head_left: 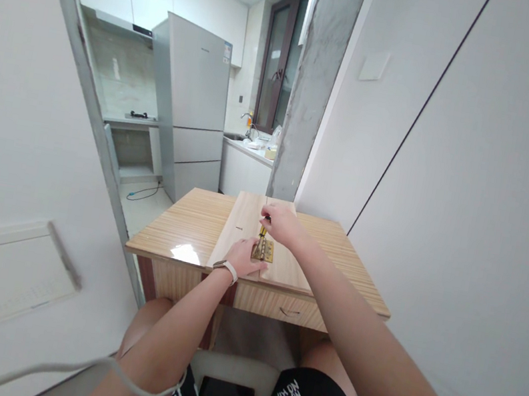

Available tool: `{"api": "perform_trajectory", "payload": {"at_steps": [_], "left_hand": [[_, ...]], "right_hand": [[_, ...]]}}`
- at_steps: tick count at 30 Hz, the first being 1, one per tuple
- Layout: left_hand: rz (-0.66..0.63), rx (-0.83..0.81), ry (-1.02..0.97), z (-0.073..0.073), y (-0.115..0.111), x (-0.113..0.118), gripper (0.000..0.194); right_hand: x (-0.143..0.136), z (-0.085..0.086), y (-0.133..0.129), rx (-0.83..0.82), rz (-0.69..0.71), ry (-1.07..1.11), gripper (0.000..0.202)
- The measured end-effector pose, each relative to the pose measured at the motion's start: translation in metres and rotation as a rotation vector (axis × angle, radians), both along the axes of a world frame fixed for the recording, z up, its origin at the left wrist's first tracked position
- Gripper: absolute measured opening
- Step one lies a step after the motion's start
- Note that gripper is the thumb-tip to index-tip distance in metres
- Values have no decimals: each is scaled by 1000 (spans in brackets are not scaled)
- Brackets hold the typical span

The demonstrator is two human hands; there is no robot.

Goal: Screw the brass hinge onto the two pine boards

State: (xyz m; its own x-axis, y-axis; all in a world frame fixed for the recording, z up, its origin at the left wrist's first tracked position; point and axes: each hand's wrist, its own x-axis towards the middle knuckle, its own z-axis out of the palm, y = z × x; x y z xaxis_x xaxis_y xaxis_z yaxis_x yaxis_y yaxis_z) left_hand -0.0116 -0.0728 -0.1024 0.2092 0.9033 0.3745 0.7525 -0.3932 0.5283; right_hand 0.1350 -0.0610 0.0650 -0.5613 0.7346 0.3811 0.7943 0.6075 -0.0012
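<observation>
A brass hinge (266,251) lies opened flat across the seam between two pale wooden boards (230,246). My right hand (282,223) is closed around the handle of a yellow-and-black screwdriver (263,230), held upright with its lower end at the hinge's left leaf. My left hand (245,257) rests on the left board, with fingers and thumb apart around the near side of the hinge. Its fingertips touch or nearly touch the hinge; whether they pinch anything there, I cannot tell. A small dark screw (239,228) lies on the left board.
The boards lie on a wood-grain desk (173,223) with a drawer handle (289,312) in front. Behind it stand a grey refrigerator (197,85) and a kitchen counter (252,150). White walls flank the desk. A pale cable (63,367) runs past my left arm.
</observation>
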Motion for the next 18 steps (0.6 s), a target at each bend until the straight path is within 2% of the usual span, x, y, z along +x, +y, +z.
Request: {"api": "perform_trajectory", "payload": {"at_steps": [3,7,13,18], "left_hand": [[3,-11,1,1,-1,0,75],[12,-24,11,2,-1,0,73],[5,-7,6,0,0,-1,73],[4,2,15,-1,0,-1,74]], "right_hand": [[2,-1,3,-22,37,17,10],[4,-2,9,-57,51,3,19],[6,-3,12,-67,-1,-13,23],[5,0,9,-65,-46,-55,17]]}}
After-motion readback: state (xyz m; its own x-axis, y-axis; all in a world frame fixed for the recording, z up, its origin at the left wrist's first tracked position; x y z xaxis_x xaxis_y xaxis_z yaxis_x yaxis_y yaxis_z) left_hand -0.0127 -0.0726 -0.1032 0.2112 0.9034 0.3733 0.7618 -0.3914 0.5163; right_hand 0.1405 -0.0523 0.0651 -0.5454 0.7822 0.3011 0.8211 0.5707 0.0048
